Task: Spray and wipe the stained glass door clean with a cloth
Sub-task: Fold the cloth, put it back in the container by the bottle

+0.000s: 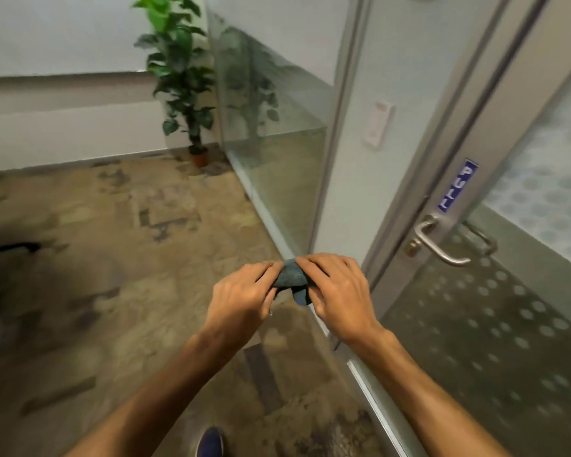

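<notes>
Bunching the cloth beside the glass door

Reaching forward with bare forearms, the left hand [241, 291] and right hand [338, 288] are pinching a dark blue-grey cloth [292, 278] between curled fingers [314, 265]. The glass door [495, 324] with its metal lever handle [437, 242] is standing just right, above patterned carpet [112, 258]; a potted plant [178, 77] is sitting in the corner.

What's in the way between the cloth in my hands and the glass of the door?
Nothing visible. Both hands, left and right, hold the cloth in open air just left of the glass door. Only the door handle sticks out from the frame, above the lower pane.
</notes>
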The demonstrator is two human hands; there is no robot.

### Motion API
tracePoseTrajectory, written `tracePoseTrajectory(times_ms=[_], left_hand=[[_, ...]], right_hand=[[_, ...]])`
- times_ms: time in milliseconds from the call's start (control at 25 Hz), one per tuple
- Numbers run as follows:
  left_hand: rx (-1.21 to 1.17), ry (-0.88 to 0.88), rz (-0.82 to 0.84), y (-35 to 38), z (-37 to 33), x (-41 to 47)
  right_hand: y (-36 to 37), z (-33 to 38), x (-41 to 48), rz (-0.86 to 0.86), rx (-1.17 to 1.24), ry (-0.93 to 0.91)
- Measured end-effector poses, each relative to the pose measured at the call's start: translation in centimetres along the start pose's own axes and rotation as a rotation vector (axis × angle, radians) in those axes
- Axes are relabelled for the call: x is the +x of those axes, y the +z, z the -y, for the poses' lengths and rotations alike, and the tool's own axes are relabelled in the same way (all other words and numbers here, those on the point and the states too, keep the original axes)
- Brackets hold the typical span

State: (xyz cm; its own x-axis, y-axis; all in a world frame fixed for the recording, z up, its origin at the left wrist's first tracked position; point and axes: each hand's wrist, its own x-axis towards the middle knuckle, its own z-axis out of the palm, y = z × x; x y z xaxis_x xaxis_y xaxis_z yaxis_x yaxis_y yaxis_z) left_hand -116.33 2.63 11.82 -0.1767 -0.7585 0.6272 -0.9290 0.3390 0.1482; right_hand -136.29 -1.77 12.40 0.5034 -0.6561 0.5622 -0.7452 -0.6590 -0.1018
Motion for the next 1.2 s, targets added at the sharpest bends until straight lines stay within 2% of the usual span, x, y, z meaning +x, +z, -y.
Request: tracePoseTrajectory(times_ms=[120, 240, 360, 760, 1200], left_hand=[[0.178, -0.037, -0.078, -1.3, 4.7, -2.1], [0.261, -0.086, -0.107, -2.5, 9.7, -3.8], [0.239, -0.132, -0.162, -4.2, 15.7, -5.6], [0.360, -0.222, -0.142, -10.5, 31.4, -10.1], [0.472, -0.422, -0.128, -10.8, 44.9, -10.6]], right_hand=[[4.1, 3.9, 2.6, -0.053, 0.043, -0.138], [7.5, 7.4, 5.6, -0.144, 0.127, -0.225], [11.5, 11.1, 9.4, -0.134, 0.163, -0.267], [21.6, 23.4, 19.7, -0.138, 0.304, -0.397], [34.1, 29.8, 32.0, -0.075, 0.532, -0.529]])
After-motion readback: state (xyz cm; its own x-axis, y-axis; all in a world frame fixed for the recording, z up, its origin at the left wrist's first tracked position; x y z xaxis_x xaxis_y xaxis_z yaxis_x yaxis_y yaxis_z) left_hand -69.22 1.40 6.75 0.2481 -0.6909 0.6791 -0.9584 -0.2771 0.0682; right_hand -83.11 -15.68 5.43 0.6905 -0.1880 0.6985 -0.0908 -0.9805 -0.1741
